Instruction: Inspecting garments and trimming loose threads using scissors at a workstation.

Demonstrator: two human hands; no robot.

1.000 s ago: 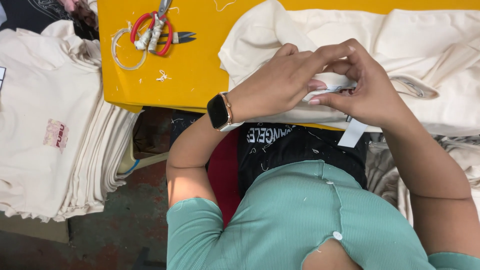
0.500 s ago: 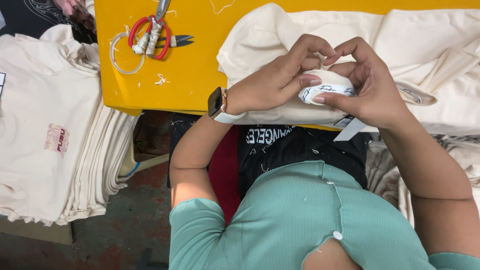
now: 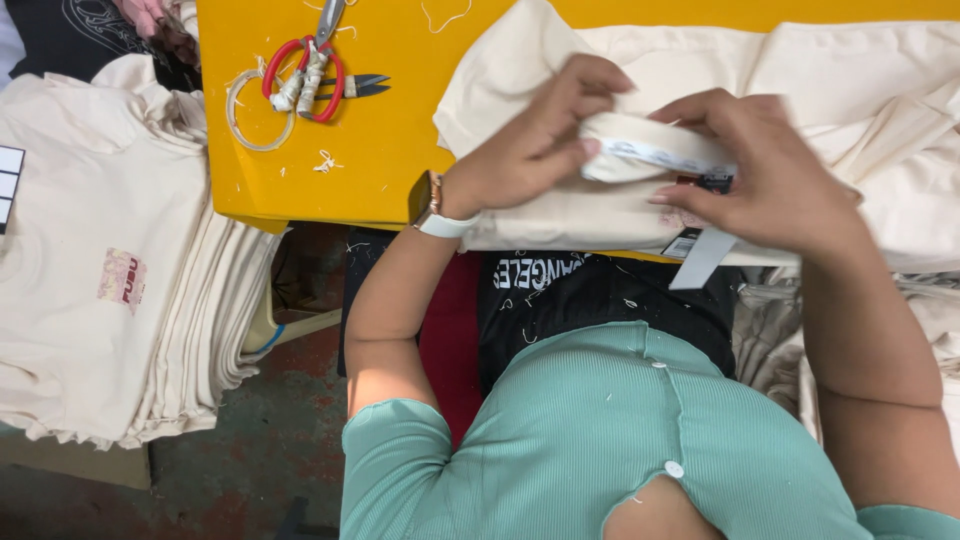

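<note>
A: What's changed, going left to right?

B: The left hand (image 3: 530, 150) has slid up, fingers now clenched over the cream cotton garment's folded neckband (image 3: 650, 150) on the yellow table (image 3: 300, 170). The right hand (image 3: 770, 180) still pinches that band.

A: Labels?

B: A white rectangular hang tag (image 3: 705, 258) dangles at six o'clock; the red-handled scissors (image 3: 315, 65) lie at ten o'clock.

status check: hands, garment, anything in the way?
Left hand and right hand both pinching the cream garment at its folded neck edge. Hang tag dangles below. Red-handled scissors lie apart, clear.
</note>
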